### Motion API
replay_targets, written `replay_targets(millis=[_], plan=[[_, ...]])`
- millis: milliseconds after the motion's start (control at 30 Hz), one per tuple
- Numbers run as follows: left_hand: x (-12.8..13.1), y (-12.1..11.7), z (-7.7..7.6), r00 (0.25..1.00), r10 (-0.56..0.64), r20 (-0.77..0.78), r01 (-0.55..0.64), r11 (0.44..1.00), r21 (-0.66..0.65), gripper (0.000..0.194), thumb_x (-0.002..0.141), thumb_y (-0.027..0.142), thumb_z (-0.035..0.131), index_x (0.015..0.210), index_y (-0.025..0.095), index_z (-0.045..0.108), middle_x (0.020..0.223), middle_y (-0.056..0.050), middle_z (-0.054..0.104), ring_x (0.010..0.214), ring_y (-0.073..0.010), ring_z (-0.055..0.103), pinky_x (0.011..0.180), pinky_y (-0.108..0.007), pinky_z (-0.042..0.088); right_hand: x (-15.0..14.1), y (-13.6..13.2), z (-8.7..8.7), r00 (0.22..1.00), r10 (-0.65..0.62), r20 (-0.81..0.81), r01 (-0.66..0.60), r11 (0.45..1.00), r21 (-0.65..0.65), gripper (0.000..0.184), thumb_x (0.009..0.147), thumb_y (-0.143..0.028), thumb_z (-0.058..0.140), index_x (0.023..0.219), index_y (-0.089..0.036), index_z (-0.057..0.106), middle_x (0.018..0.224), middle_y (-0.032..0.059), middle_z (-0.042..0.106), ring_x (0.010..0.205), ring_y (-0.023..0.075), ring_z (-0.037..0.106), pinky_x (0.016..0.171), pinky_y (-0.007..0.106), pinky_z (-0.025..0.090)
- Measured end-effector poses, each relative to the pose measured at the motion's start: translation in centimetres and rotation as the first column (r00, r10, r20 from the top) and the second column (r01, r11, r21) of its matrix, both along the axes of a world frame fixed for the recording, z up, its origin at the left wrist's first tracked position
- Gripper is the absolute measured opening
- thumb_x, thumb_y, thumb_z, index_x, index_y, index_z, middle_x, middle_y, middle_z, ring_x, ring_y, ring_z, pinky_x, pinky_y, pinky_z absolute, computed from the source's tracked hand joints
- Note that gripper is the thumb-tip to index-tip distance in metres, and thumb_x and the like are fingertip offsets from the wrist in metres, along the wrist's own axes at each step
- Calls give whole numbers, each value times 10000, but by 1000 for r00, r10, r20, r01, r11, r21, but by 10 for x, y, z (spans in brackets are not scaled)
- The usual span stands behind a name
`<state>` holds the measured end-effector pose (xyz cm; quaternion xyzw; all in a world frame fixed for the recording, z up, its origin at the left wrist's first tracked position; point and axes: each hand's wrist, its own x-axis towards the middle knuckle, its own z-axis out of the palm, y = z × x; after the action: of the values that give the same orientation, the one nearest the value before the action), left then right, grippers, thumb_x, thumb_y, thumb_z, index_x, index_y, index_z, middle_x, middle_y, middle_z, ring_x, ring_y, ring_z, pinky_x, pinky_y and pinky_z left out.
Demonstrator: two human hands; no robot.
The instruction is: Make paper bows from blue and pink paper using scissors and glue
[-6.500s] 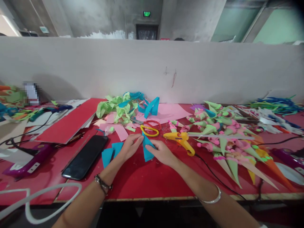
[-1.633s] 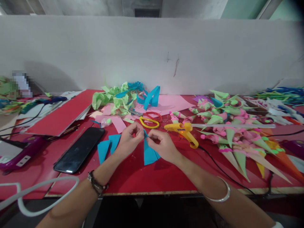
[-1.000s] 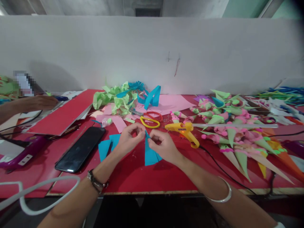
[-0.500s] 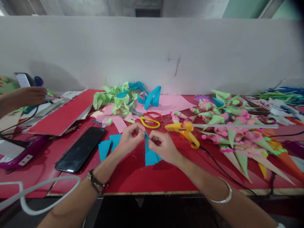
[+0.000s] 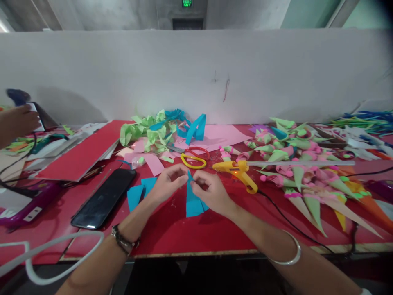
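Note:
Over the middle of the red table, my left hand [image 5: 170, 180] and my right hand [image 5: 212, 189] meet at the top of a blue paper piece [image 5: 193, 203]. Thumb and fingers of both hands pinch its narrow upper end, and the wider part hangs below. More blue pieces [image 5: 136, 196] lie beside my left wrist, partly covered by the hand. Just beyond my fingers rest scissors with red and yellow handles [image 5: 194, 161]. A yellow hot glue gun [image 5: 238, 171] lies right of my right hand, a clear glue stick [image 5: 301, 163] sticking out of its back.
A black phone [image 5: 104, 198] and a red board [image 5: 81, 153] lie to the left. Crumpled green paper [image 5: 144, 131] is heaped behind. Several paper cones [image 5: 297, 172] are piled right. A cable [image 5: 288, 221] crosses the table. Another person's hand [image 5: 20, 123] is at far left.
My hands stay at the blue paper, with my left fingers slightly more spread. The other person's hand has shifted left and holds a dark blue object higher. The view has tilted up slightly.

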<state>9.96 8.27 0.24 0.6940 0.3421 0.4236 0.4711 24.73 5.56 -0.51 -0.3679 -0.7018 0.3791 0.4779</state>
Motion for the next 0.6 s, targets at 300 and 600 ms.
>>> replay_targets(millis=[300,600], plan=[[1,-1,0,998,16,-57,-15,1000,27,114,689,254,540,694,162,472,588,55,406,514,-65,356,486,-186,299,0,1,-2,1000,10,13,-10,1000,18,142,731,-213,431,601,-183,383,513,-65,323,470,59,308,436,181,256],[-1,1,1,999,9,-44,-7,999,31,140,718,273,547,669,161,480,564,52,427,494,-60,364,480,-181,310,1,-1,1,1000,-6,12,6,1000,12,154,731,-216,434,593,-185,373,500,-71,298,451,57,288,420,183,237]])
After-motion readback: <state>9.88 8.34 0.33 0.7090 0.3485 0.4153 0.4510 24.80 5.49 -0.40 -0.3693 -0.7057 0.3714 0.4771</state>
